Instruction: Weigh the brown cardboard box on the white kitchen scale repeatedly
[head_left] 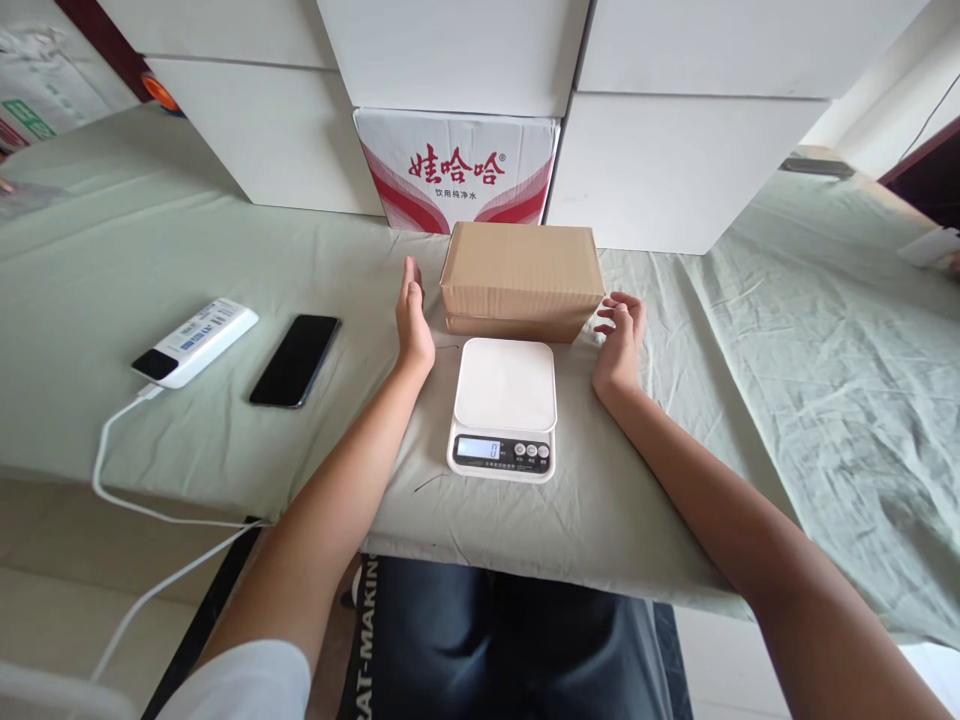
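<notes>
A closed brown cardboard box [517, 262] lies behind a white digital kitchen scale [506, 385], whose display reads 0. My left hand [414, 318] is upright just left of the box, fingers stretched out, with a gap between them. At the box's right end is my right hand [621, 335], its fingers apart and slightly bent. Its fingertips are very close to the box corner; whether they touch it I cannot tell. Neither hand holds anything. The weighing plate of the scale bears nothing.
A black smartphone [295, 360] and a white power bank [196, 342] with a white cable [105, 450] lie to the left. White cartons [645, 170] and a red-printed carton [459, 175] form a wall behind. A pale green cloth [750, 400] covers the table.
</notes>
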